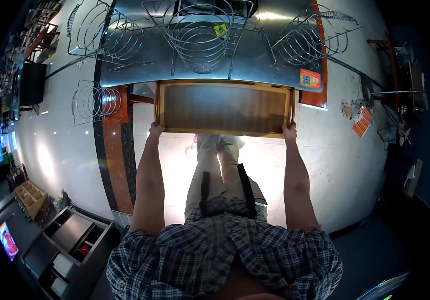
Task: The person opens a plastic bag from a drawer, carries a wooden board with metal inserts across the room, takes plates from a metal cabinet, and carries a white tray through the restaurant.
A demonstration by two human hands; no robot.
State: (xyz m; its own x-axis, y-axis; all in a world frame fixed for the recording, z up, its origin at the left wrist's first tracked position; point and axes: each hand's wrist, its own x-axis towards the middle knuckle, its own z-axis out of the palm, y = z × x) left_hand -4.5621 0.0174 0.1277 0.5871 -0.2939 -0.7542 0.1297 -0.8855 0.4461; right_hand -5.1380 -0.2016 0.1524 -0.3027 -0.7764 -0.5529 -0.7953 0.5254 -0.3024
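Observation:
A rectangular wooden serving tray [225,107] with a raised rim and curved end handles spans the space in front of my body, with nothing on it. My left hand [156,129] is closed around its near left corner, close to that end's handle. At the near right corner, my right hand [289,132] grips the tray in the same way. The tray's far edge lies along or just under the near edge of a metal-topped table [140,70]; whether they touch I cannot tell. My fingertips are partly hidden by the tray.
Coiled wire racks [197,50] stand on the table, with another wire rack [97,102] off its left side. An orange card with a code [310,78] lies at the right corner. A divided grey cabinet [72,232] is at lower left, an orange grid piece [362,121] at right.

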